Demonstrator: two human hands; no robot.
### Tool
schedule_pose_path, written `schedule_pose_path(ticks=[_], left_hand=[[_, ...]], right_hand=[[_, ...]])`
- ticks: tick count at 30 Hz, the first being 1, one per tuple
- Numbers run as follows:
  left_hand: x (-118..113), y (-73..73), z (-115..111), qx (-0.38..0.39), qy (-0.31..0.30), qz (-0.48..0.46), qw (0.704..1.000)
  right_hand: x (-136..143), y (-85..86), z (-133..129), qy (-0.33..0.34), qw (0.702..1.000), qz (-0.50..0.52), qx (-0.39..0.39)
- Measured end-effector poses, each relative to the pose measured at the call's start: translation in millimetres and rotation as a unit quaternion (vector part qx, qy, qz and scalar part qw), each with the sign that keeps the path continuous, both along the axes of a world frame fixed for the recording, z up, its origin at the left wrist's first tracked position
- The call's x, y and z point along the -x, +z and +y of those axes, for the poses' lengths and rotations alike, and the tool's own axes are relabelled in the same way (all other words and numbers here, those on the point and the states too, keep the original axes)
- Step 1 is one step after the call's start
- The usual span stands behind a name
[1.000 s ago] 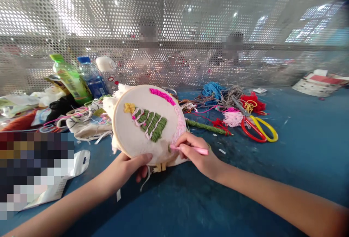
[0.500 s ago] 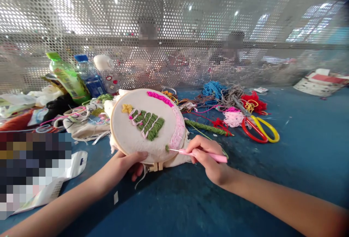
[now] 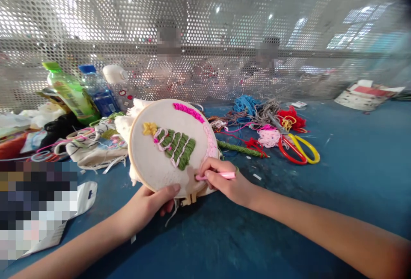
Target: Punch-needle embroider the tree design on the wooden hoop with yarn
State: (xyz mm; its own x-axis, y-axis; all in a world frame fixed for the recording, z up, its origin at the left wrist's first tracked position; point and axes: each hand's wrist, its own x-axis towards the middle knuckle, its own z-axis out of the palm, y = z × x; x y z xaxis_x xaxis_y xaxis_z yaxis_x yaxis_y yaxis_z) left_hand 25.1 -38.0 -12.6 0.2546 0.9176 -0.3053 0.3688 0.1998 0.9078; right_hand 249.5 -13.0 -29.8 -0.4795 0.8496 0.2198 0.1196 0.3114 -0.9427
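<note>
Left hand: the left hand [image 3: 149,204], lower centre of the frame, is closed on the bottom edge of the embroidery hoop [image 3: 171,147], thumb on the fabric face, remaining fingers behind.
Right hand: the right hand [image 3: 229,182], just right of the hoop, is pinched shut around a pink punch needle [image 3: 215,176]; the tip meets the fabric at the hoop's lower right rim.
Embroidery hoop: centre of the frame, tilted up off the blue table [image 3: 321,210]. The fabric carries a green tree with a yellow top and a pink band along the upper right rim.
Middle ground, right: red-and-yellow scissors [image 3: 298,147] lie beside a tangle of yarn [image 3: 266,118].
Middle ground, left: folded cloth [image 3: 96,146] lies just beside the hoop.
Far left: bottles [image 3: 83,93] stand against the perforated metal screen [image 3: 205,35].
</note>
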Motion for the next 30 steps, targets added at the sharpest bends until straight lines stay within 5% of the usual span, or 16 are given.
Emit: schedule_pose_path(ticks=[15,22,25,30], left_hand=[[15,-6.1,2,0.029,0.043,-0.059,0.997],[16,-7.3,0,0.025,0.039,-0.073,0.996],[17,-5.1,-1,0.025,0.025,-0.055,0.998],[13,-0.4,-2,0.014,0.018,-0.029,0.999]], right_hand=[[-12,-6.5,-6,-0.126,0.980,0.151,-0.027],[-11,-3.5,-6,-0.059,0.995,0.075,-0.008],[-9,-2.8,-10,-0.042,0.995,0.026,-0.086],[-1,-5.8,-16,0.014,0.954,-0.092,-0.285]])
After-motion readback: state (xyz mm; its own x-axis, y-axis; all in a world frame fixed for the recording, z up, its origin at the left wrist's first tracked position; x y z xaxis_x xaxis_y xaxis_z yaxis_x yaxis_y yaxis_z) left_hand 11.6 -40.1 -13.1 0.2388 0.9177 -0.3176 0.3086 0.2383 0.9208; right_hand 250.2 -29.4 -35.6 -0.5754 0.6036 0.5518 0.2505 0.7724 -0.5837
